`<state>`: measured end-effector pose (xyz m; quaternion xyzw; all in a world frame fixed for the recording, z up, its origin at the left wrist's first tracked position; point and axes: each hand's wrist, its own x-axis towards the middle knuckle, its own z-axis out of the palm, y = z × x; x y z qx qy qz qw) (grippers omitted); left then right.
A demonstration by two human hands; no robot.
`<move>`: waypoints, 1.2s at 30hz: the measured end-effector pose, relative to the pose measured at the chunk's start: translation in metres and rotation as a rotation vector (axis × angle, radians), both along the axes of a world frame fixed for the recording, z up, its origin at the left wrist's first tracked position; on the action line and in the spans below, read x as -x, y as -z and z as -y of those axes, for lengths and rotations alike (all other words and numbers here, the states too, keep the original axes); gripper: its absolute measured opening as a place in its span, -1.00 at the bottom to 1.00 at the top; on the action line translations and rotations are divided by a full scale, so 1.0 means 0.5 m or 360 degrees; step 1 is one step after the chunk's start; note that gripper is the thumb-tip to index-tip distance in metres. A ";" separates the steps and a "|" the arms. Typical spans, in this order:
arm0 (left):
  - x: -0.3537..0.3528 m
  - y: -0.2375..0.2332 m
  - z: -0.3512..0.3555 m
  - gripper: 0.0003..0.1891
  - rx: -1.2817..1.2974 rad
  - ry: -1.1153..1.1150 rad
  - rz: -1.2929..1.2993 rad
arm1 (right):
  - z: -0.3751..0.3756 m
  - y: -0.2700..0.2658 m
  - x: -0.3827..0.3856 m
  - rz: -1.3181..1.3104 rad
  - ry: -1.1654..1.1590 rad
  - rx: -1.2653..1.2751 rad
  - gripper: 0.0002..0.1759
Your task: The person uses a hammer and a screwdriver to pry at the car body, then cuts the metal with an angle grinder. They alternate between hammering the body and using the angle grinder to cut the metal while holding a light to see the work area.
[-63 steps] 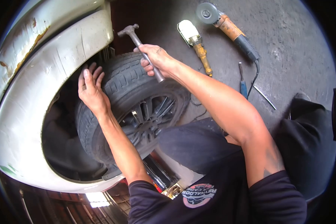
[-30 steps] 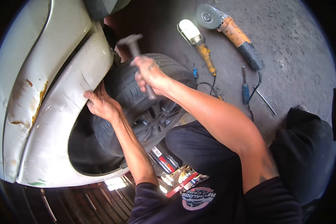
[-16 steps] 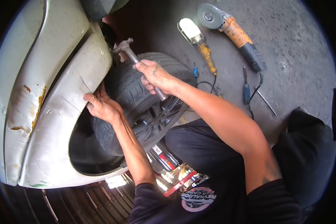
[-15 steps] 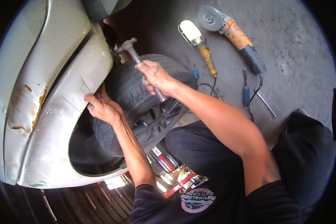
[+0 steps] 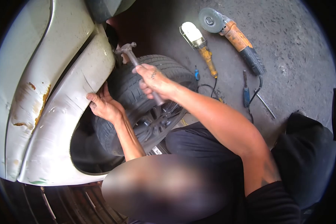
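Note:
My right hand is closed around the handle of a hammer. The hammer is held over the tyre, its metal head up near the top corner of the wheel arch. At the arch edge of a scuffed silver fender, my left hand grips the lip, with the thumb on the outer face and the fingers reaching behind. What those fingertips touch inside is hidden. A dark alloy wheel sits below both hands, turned outward.
On the grey floor lie an angle grinder, a caged work lamp, a small blue-handled screwdriver, a larger blue-handled tool and a metal rod. Cables run among them. A blurred oval covers the lower middle.
The hammer and my right hand have shifted slightly left relative to the wheel. My left hand stays on the fender edge. The whole view has moved a little.

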<state>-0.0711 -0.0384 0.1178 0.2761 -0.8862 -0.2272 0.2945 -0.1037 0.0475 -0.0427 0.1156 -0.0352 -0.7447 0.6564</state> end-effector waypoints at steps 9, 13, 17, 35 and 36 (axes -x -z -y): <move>-0.002 0.000 0.003 -0.15 -0.0050 -0.0001 -0.0034 | -0.005 -0.014 -0.007 -0.0421 0.0172 -0.0217 -0.72; 0.005 0.005 0.000 -0.16 -0.0073 -0.0027 -0.0106 | 0.010 0.005 -0.009 -0.0706 0.0258 -0.0343 -0.65; 0.005 0.007 0.004 -0.18 -0.0092 0.0036 -0.0187 | 0.025 0.010 -0.014 -0.1152 0.0462 -0.0568 -0.53; -0.031 0.252 -0.019 -0.55 -0.1119 -0.0229 -0.1400 | -0.139 -0.011 0.006 -0.2304 0.0338 -0.1046 -0.30; -0.031 0.273 -0.020 -0.58 -0.1255 -0.0273 -0.1399 | -0.145 -0.004 0.015 -0.2346 0.0340 -0.0987 -0.25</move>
